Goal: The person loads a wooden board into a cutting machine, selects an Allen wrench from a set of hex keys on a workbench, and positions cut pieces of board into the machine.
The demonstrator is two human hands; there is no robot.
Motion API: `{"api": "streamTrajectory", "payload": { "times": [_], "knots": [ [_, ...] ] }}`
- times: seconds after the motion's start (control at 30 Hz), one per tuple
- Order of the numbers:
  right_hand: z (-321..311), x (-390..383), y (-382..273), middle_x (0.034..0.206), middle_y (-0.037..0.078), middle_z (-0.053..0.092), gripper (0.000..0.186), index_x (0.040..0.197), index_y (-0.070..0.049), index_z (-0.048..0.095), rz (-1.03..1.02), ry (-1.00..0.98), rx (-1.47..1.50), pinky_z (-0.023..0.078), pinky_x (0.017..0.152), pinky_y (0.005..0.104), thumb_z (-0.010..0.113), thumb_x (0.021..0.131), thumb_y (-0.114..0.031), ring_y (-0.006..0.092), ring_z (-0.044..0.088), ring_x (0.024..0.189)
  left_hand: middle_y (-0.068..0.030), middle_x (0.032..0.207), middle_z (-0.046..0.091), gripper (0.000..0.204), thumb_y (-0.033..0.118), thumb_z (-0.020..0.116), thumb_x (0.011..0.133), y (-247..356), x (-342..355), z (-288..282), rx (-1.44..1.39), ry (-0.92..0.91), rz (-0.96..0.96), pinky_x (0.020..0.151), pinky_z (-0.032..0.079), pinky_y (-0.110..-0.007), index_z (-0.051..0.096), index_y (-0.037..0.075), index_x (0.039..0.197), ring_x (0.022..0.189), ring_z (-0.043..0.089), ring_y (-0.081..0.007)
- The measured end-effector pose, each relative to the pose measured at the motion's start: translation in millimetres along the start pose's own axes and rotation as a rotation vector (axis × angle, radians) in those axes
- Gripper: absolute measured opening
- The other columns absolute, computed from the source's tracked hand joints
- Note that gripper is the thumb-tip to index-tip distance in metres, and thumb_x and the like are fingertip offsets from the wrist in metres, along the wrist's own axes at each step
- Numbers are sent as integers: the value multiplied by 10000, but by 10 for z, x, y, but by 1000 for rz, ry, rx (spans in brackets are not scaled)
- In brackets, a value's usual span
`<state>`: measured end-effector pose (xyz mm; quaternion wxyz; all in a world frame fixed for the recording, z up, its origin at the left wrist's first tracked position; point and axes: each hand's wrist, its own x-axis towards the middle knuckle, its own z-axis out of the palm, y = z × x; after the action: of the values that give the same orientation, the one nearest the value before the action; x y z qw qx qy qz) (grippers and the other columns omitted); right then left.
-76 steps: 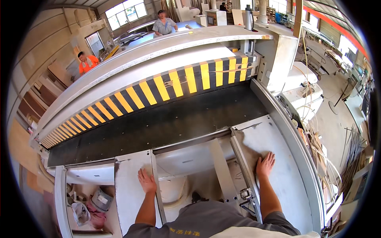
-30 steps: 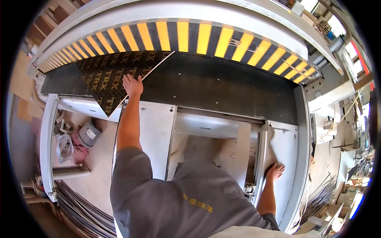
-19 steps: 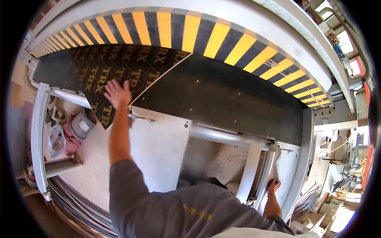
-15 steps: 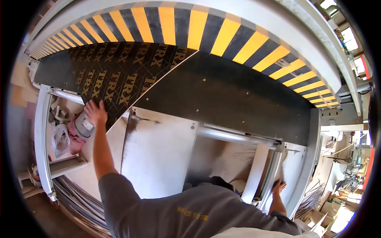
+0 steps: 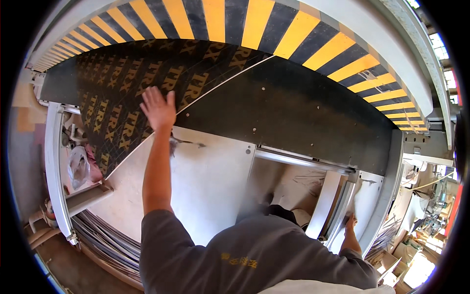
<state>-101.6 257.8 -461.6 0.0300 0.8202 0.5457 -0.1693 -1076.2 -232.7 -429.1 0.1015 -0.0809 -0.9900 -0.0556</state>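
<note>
My left hand point(image 5: 159, 109) lies flat with fingers spread on a dark brown sheet point(image 5: 128, 125) printed with a repeated gold pattern. The sheet's pale cut edge runs slantwise under my wrist, and its far side reaches under a yellow-and-black striped guard beam point(image 5: 215, 20). Beneath the sheet is a black bed plate point(image 5: 289, 115) with small round studs. Over at the right, my right hand point(image 5: 350, 221) touches a whitish metal table panel point(image 5: 364, 198). Its fingers look small and slightly blurred, with no object visible in them.
Between my arms is a wide whitish panel point(image 5: 210, 154). A grey frame leg point(image 5: 56, 171) stands at the left, beside a clear plastic bag point(image 5: 78, 166) and pink cloth. Long dark strips point(image 5: 105, 245) lie below left. Clutter fills the floor at far right.
My left hand has moved rightward and farther away over the sheet. The sheet's near corner has come nearer me and now covers the grey bucket. My right hand stays at the right panel.
</note>
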Motion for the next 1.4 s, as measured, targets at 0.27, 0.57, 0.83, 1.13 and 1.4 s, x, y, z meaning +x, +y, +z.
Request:
{"api": "streamTrajectory", "payload": {
  "times": [0.27, 0.57, 0.83, 1.13, 1.4],
  "knots": [
    [105, 101, 203, 1494, 222, 322, 902, 1483, -2, 369, -32, 117, 44, 229, 1200, 506, 475, 930, -706, 359, 293, 1427, -94, 1643, 295, 645, 503, 403, 1048, -1508, 30, -56, 91, 10, 128, 1208, 194, -580, 330, 138, 1575, 1520, 253, -309],
    [-146, -898, -1147, 1453, 241, 502, 441, 1432, -51, 499, -435, 374, 37, 390, 1130, 460, 529, 999, -131, 395, 481, 1346, -113, 1662, 247, 813, 659, 293, 1018, -2402, 1030, -309, 275, -131, -230, 1230, 198, -472, 258, 86, 1594, 1521, 243, -325],
    [763, -3669, -5520, 1478, 167, 488, 518, 1354, -11, 552, -1829, -79, 57, 283, 1218, 469, 679, 895, -214, 340, 387, 1435, -135, 1672, 191, 811, 662, 271, 1020, -205, 805, 221, 97, -124, 45, 1245, 142, -512, 222, 103, 1606, 1544, 170, -307],
    [1906, -4358, -6873, 1647, 168, 253, 794, 1555, 19, 292, -1603, 189, -117, 130, 1251, 448, 381, 1019, -560, 316, 181, 1542, -117, 1666, 222, 798, 657, 255, 1024, -1108, 311, -26, 135, -123, 75, 1250, 152, -493, 229, 108, 1602, 1539, 192, -305],
    [1520, -4508, -5789, 1654, 180, 217, 791, 1553, 26, 277, -1562, 65, -142, 135, 1254, 432, 454, 1007, -519, 318, 170, 1543, -158, 1665, 207, 841, 662, 288, 1017, -1268, -353, -120, 122, -86, 223, 1240, 159, -510, 231, 51, 1593, 1535, 191, -345]
  ]
}}
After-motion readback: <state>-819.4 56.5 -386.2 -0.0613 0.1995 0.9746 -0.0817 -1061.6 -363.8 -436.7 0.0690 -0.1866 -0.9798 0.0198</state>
